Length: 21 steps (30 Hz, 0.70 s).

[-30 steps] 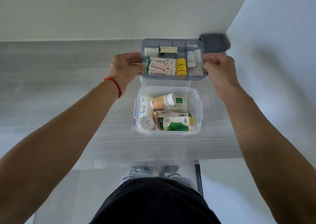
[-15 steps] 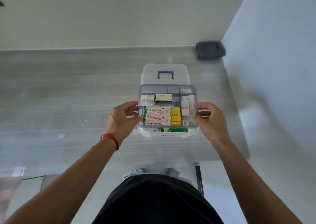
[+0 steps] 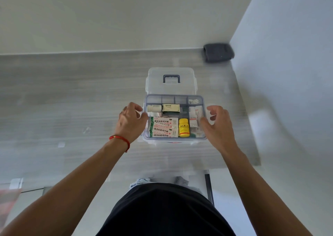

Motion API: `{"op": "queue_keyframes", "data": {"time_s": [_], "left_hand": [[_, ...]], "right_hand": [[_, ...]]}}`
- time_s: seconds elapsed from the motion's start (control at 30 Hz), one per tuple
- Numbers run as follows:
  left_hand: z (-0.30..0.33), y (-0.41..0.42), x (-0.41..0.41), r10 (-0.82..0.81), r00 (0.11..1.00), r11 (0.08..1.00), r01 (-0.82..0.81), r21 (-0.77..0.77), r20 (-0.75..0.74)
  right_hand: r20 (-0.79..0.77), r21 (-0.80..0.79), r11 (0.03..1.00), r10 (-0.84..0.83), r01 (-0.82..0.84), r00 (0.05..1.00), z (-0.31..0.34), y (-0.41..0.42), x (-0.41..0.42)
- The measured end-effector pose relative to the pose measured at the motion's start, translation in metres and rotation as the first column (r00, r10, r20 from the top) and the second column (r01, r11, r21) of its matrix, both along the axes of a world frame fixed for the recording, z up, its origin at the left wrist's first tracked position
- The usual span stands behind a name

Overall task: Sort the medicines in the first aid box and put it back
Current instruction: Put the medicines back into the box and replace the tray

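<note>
The grey divided tray (image 3: 182,99) sits in the top of the clear first aid box (image 3: 173,142) on the grey table. It holds a yellow bottle (image 3: 184,127), red-and-white plaster packets (image 3: 163,127), a white bottle (image 3: 154,108), a small dark box (image 3: 171,108) and white sachets (image 3: 195,116). My left hand (image 3: 129,123) is at the tray's left rim, fingers loosely curled, thumb at the edge. My right hand (image 3: 217,123) hovers at the right rim with its fingers spread and holds nothing. What lies beneath the tray is hidden.
The clear lid (image 3: 171,90) with its dark handle (image 3: 171,78) lies flat just behind the box. A dark grey object (image 3: 218,52) sits in the far right corner. Walls stand behind the table and on its right; the table's front edge (image 3: 126,172) is near my body.
Both hands carried the tray from the far side toward me and set it down into the box, covering the medicines inside. My fingers have since loosened off the tray's sides.
</note>
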<state>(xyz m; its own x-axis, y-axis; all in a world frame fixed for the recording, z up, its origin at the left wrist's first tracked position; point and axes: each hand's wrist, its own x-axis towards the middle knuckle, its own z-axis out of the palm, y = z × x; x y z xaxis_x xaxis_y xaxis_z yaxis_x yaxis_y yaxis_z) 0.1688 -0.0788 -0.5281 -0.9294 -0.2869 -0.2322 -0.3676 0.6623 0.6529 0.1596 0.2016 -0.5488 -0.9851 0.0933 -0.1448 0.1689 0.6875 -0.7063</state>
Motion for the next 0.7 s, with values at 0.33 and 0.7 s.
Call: {"op": "queue_keyframes", "data": {"time_s": [0.33, 0.7], "left_hand": [[-0.029, 0.024, -0.002, 0.076, 0.992, 0.986, -0.06, 0.156, -0.102], [-0.031, 0.024, -0.001, 0.07, 0.993, 0.966, -0.044, 0.254, -0.092]], "right_hand": [[0.026, 0.08, 0.996, 0.043, -0.045, 0.999, -0.021, -0.021, -0.004], [0.027, 0.088, 0.995, 0.036, -0.038, 0.999, -0.024, -0.022, -0.003]]}}
